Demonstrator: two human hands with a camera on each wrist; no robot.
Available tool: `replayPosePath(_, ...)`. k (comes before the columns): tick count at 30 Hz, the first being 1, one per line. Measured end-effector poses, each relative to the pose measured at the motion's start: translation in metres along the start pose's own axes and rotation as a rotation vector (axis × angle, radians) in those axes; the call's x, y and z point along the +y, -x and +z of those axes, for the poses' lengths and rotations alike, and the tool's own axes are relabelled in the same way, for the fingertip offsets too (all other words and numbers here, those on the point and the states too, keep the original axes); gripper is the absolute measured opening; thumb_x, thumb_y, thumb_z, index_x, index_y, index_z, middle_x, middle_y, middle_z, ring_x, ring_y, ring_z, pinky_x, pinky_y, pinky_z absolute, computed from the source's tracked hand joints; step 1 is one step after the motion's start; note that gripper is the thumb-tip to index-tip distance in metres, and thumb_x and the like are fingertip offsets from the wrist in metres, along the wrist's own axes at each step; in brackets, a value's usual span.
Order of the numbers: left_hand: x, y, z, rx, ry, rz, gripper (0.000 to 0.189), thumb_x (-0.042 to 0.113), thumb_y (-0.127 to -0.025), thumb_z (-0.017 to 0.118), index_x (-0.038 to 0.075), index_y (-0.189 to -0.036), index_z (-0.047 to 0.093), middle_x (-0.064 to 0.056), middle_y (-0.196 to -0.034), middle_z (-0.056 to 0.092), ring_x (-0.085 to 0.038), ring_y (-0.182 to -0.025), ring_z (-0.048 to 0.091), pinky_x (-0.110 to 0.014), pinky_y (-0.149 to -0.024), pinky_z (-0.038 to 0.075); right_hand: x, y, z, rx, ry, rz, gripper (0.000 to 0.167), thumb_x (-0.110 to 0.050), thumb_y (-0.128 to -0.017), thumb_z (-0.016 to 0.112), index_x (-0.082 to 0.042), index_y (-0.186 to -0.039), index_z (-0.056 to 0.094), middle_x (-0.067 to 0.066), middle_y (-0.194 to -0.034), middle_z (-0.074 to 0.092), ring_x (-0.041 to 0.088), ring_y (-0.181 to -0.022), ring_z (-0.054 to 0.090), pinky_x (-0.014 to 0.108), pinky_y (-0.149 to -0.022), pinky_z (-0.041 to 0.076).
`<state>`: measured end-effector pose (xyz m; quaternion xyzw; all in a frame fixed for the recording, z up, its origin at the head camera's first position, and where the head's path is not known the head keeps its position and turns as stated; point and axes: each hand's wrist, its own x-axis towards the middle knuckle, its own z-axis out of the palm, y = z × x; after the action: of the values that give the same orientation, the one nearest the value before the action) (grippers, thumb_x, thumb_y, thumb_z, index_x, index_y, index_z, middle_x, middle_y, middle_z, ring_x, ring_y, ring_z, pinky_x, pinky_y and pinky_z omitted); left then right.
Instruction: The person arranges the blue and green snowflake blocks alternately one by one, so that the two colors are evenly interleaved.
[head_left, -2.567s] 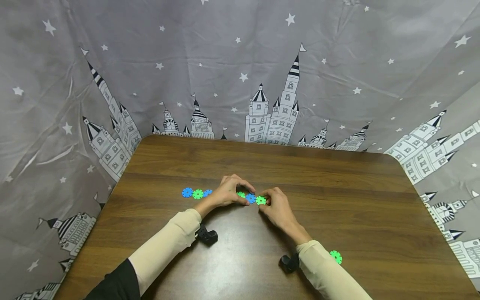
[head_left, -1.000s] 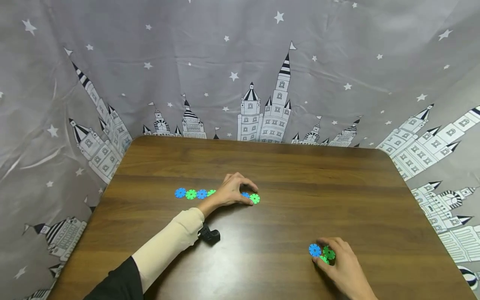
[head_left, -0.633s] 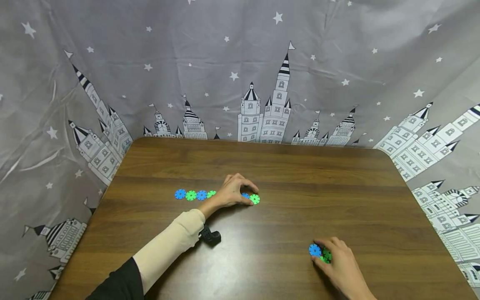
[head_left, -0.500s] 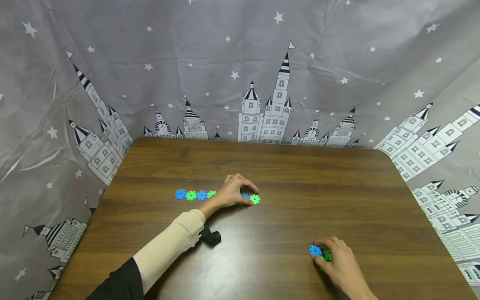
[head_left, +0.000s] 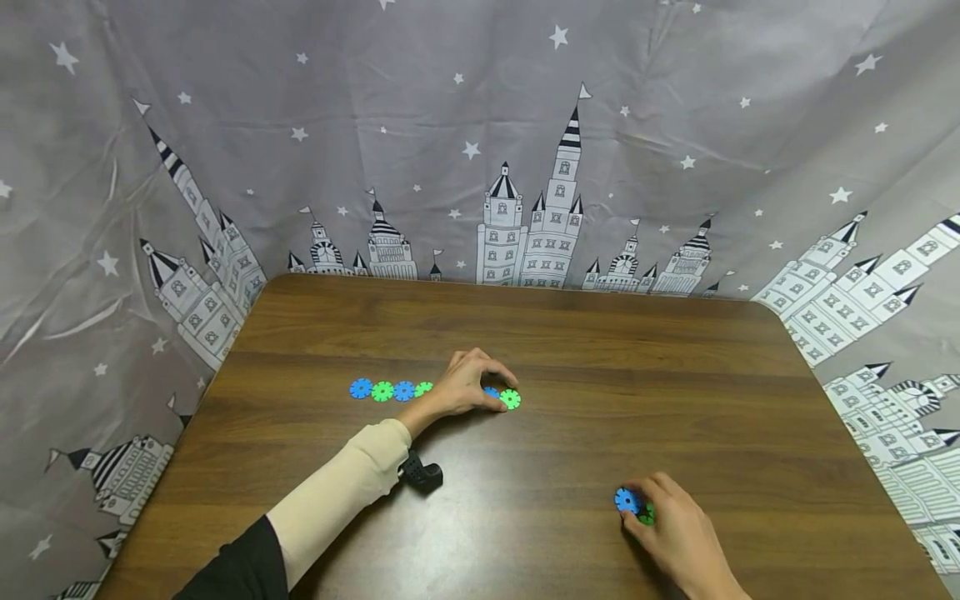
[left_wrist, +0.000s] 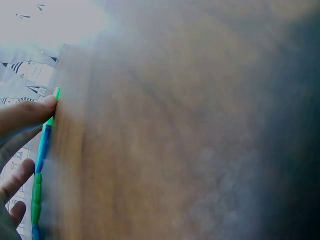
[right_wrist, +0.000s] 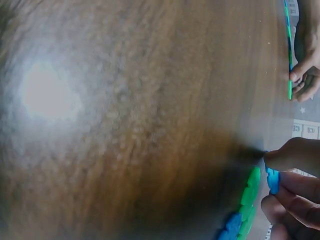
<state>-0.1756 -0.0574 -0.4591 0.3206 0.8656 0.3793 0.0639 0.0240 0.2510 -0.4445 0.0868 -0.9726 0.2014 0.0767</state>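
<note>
A row of flat notched plastic discs, blue and green in turn, lies joined across the table. Its left end is a blue disc and its right end a green disc. My left hand covers the middle of the row, thumb and index finger gripping near the right end. In the left wrist view the thumb presses on the green end disc. At the lower right, my right hand pinches a loose blue disc between thumb and fingers. Green discs and another blue disc lie beside it, partly hidden by the hand.
The brown wooden table has rounded far corners. Behind it hangs a grey curtain printed with castles and stars. A black wrist camera sits under the left wrist, just above the tabletop.
My right hand has left the row's right end, moved down to the loose discs at the lower right, and taken hold of a blue one. My left hand stays on the row.
</note>
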Motion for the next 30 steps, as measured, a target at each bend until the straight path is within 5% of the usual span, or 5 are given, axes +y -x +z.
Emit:
replayPosePath(8,0.000,0.002,0.003,0.010,0.003,0.004,0.034,0.023,-0.070,0.088,0.022,-0.102,0.077,0.012,-0.105,0.072,-0.015,-0.102,0.048,-0.044,-0.096,0.024,0.001,0.000,0.002,0.021,-0.009,-0.078,0.033,-0.004,-0.065,0.086,-0.006,-0.096,0.074,-0.002,-0.091,0.061,0.009,-0.076,0.061,0.028,-0.064,0.053)
replayPosePath(22,0.000,0.001,0.006,0.018,0.011,0.007,0.032,0.023,-0.071,0.088,0.023,-0.101,0.077,0.013,-0.104,0.071,-0.015,-0.102,0.048,-0.045,-0.096,0.024,0.007,-0.014,0.003,-0.025,-0.059,-0.039,0.030,-0.004,-0.067,0.083,0.003,-0.094,0.073,0.000,-0.084,0.061,0.004,-0.067,0.055,0.022,-0.059,0.049)
replayPosePath(30,0.002,0.002,0.006,0.016,0.010,0.005,0.032,0.023,-0.071,0.088,0.023,-0.100,0.077,0.012,-0.104,0.071,-0.014,-0.102,0.047,-0.045,-0.097,0.024,0.010,-0.030,0.008,-0.019,-0.066,-0.024,0.029,-0.007,-0.068,0.084,0.001,-0.094,0.074,0.004,-0.087,0.064,0.011,-0.073,0.060,0.030,-0.064,0.053)
